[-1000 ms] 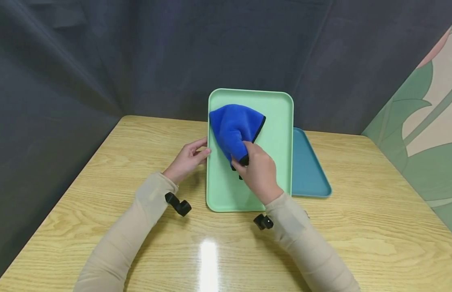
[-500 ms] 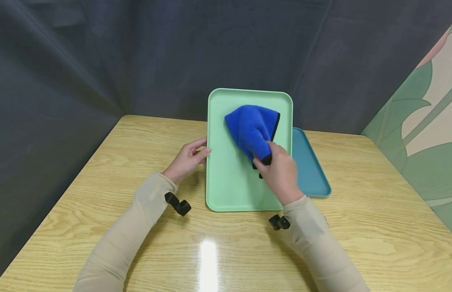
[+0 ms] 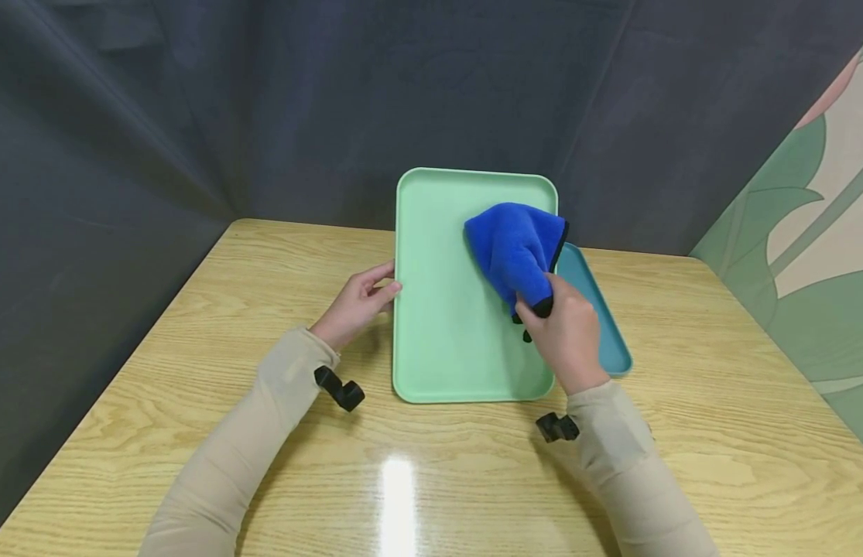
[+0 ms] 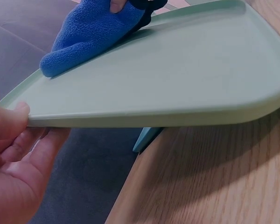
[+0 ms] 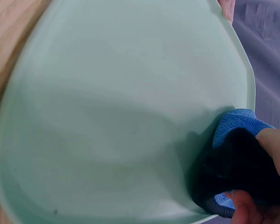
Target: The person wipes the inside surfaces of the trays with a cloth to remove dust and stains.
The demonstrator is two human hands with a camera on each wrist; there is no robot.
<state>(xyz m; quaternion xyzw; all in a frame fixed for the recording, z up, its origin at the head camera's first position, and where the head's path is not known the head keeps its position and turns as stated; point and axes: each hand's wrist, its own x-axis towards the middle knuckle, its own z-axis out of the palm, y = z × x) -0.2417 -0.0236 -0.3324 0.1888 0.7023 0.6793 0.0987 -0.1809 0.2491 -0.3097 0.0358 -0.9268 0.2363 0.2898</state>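
Observation:
My left hand [image 3: 357, 304] grips the left rim of a light green tray [image 3: 445, 325], thumb on top and fingers underneath. In the left wrist view the tray's near side [image 4: 154, 88] is lifted off the table, with a shadow below it. My right hand [image 3: 569, 329] pinches a bunched blue cloth [image 3: 511, 244] with black edging. The cloth lies against the tray's inner face near its right rim, overlapping that rim in the head view. In the right wrist view the cloth [image 5: 240, 123] sits at the tray's edge, and a small dark speck [image 5: 55, 212] shows on the tray.
A blue tray [image 3: 615, 352] lies on the wooden table [image 3: 299, 472] behind the green one, partly hidden by it. A dark curtain [image 3: 320, 108] hangs along the table's back edge. At the right stands a wall with a leaf pattern [image 3: 821, 255].
My right hand has slid the blue cloth rightward across the green tray, from its left side to its right rim. My left hand and the tray have stayed almost still.

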